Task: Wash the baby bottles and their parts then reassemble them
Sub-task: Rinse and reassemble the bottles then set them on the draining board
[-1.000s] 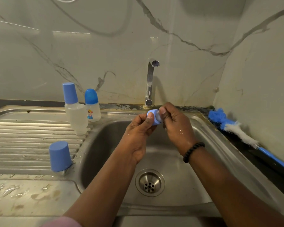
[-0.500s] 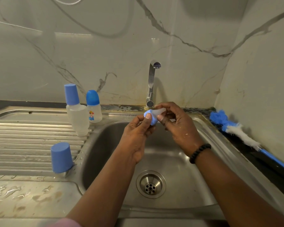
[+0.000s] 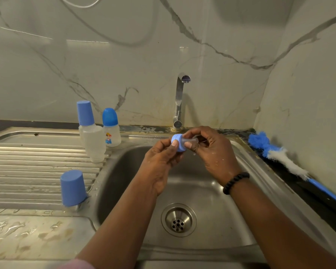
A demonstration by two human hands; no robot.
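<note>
Over the sink basin (image 3: 211, 193), my left hand (image 3: 159, 164) pinches a blue bottle collar ring (image 3: 177, 140). My right hand (image 3: 211, 152) pinches a clear silicone teat (image 3: 190, 141) that sticks out of the ring toward the right. On the drainboard (image 3: 27, 164) stand a tall capped bottle (image 3: 85, 121), an open clear bottle body (image 3: 94, 144) in front of it, and a small bottle with a blue cap (image 3: 111, 127). A loose blue cap (image 3: 72, 188) stands upside down nearer to me.
The tap (image 3: 179, 98) rises behind my hands with no water running. A blue and white bottle brush (image 3: 279, 158) lies along the right counter by the wall. The drain (image 3: 178, 220) sits in the basin floor. The near left counter is wet.
The teat has come further out of the blue ring on the right side, drawn by my right hand. Both hands stay above the basin, a little higher than before.
</note>
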